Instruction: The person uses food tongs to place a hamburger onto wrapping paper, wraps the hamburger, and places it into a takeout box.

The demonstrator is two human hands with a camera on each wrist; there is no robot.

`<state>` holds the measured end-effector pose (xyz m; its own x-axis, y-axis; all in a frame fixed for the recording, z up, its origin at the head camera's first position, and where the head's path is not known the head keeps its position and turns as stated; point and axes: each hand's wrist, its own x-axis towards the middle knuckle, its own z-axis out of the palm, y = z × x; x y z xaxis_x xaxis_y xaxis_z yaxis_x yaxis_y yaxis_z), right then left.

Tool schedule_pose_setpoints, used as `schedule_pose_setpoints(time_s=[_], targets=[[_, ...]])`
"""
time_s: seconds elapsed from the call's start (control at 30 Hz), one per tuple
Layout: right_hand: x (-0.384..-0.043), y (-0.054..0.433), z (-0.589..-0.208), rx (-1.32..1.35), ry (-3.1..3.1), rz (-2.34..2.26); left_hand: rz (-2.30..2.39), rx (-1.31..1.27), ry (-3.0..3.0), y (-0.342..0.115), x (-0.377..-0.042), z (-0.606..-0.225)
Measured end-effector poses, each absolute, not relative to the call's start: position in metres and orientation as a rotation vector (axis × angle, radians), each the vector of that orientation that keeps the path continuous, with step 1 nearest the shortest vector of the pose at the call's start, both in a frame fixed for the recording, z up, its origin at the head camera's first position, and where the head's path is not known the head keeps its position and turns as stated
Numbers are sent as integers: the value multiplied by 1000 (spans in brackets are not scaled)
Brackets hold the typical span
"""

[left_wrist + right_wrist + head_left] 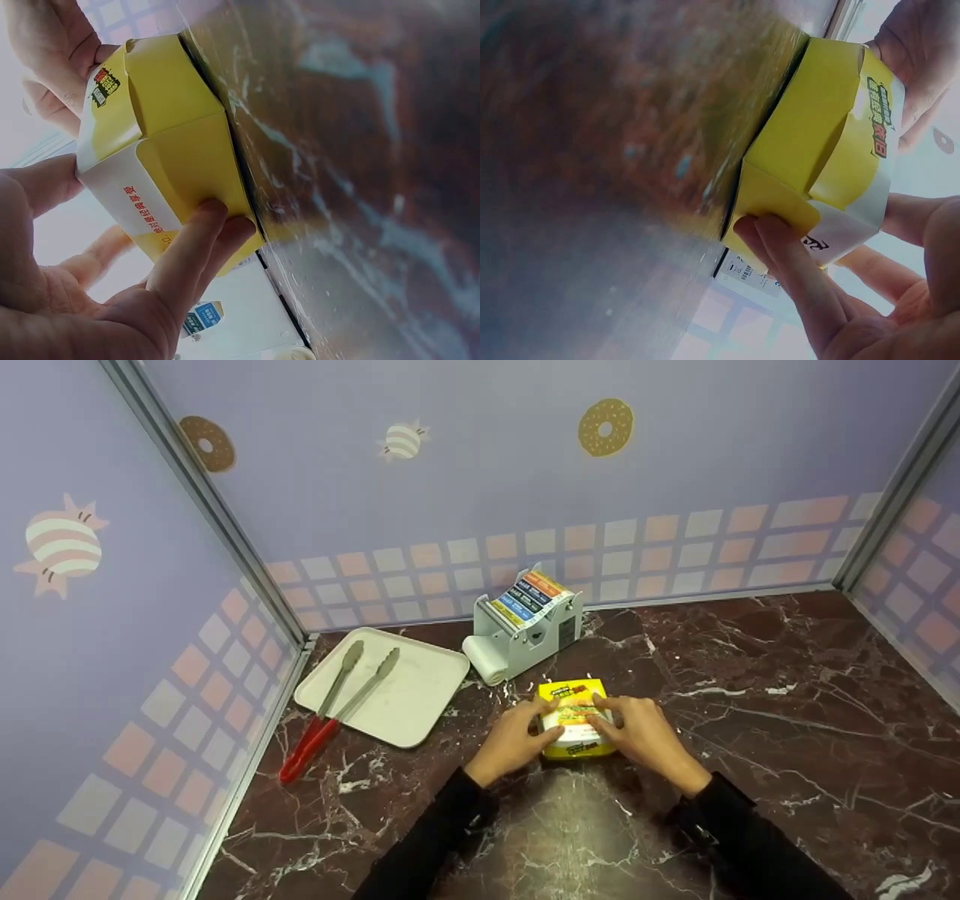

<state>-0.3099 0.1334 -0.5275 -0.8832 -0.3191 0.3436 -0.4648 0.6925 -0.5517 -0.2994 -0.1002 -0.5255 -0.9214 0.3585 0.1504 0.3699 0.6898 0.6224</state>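
Observation:
A yellow and white burger box, printed with a picture on its lid, rests on the dark marbled table in front of me. My left hand holds its left side, the thumb on the lid, and in the left wrist view two fingertips lie against the yellow side wall. My right hand holds the opposite side the same way. In the right wrist view its fingertips touch the side near the bottom edge. The lid is down, with its yellow front flap over the front wall.
Left of the box lies a cream tray, with red-handled tongs across its left part. A label dispenser with several coloured label rolls stands behind the box. Purple patterned panels enclose the table at back and sides.

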Motion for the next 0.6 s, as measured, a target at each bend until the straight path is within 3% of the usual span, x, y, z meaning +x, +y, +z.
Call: schedule_pose_setpoints(time_s=[0.6], targets=[[-310,134,-526,637,-2708,956,-1078,-583,-2937,-99,-299,-522]])
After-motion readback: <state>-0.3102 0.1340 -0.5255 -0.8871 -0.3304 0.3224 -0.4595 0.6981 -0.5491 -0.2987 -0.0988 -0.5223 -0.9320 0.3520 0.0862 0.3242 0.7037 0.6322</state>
